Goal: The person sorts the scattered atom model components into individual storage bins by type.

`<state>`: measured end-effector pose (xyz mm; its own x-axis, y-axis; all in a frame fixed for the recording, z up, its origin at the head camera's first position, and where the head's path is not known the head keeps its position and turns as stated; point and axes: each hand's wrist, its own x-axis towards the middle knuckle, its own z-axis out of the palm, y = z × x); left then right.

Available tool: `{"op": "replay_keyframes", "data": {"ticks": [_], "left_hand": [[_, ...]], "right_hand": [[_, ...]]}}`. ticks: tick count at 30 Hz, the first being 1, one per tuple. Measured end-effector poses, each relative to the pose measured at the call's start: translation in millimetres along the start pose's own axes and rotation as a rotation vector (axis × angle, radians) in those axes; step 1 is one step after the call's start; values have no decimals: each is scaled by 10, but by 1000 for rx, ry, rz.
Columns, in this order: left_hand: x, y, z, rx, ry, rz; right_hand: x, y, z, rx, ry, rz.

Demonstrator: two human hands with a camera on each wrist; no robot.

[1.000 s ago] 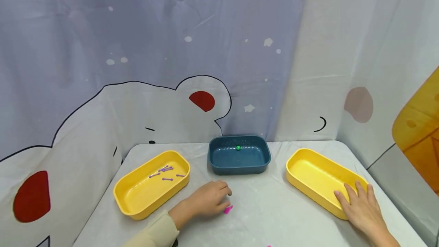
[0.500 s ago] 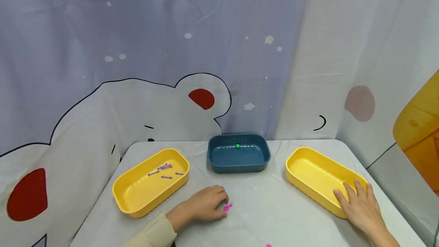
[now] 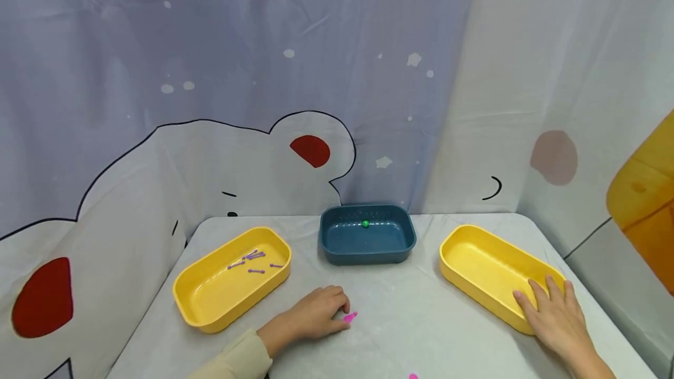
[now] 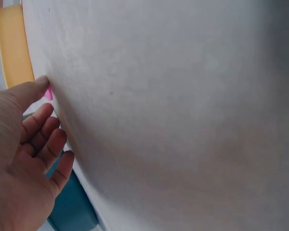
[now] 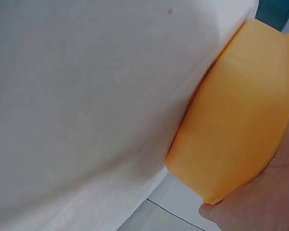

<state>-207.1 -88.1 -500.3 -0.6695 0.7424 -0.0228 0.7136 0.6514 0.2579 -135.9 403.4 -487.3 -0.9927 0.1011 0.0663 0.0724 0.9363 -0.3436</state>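
Note:
My left hand (image 3: 317, 313) is low over the white table, thumb and index finger either side of a small pink tapered piece (image 3: 350, 317). In the left wrist view, the pink piece (image 4: 49, 93) shows between the thumb tip and the bent index finger, with a gap by the index fingertip. My right hand (image 3: 557, 321) rests over the near end of the right yellow tray (image 3: 476, 291), fingers spread and reaching inside its rim. From the right wrist, the tray's outer wall (image 5: 236, 115) shows with the hand against its rim.
Another yellow tray (image 3: 210, 316), at left, holds several thin purple pieces (image 3: 256, 255). A dark teal tray (image 3: 368, 259) at the back middle contains a small green ball (image 3: 365, 224). More pink (image 3: 413, 376) shows at the bottom edge. A printed curtain (image 3: 253, 75) hangs behind the table.
My left hand has drawn slightly back and turned, bringing thumb and index finger to both sides of the pink piece. My right hand stays on the tray.

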Motion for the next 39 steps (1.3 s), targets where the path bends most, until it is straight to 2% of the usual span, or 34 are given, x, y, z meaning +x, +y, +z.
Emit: {"op": "replay_keyframes", "data": {"ticks": [4, 11, 15, 21, 27, 33, 39], "left_hand": [[30, 31, 14, -6, -18, -40], [71, 67, 8, 2, 2, -55], [101, 58, -12, -11, 19, -45], [107, 42, -13, -18, 8, -36], [100, 44, -10, -8, 29, 2], [128, 80, -29, -73, 59, -44], [166, 160, -54, -78, 56, -28]], "right_hand": [[-6, 11, 10, 1, 1, -5], [14, 35, 21, 1, 6, -7], [38, 15, 1, 8, 10, -1], [40, 13, -14, 20, -3, 12], [26, 25, -13, 7, -4, 5], [20, 14, -2, 12, -8, 5], [6, 11, 6, 6, -1, 3]]}}
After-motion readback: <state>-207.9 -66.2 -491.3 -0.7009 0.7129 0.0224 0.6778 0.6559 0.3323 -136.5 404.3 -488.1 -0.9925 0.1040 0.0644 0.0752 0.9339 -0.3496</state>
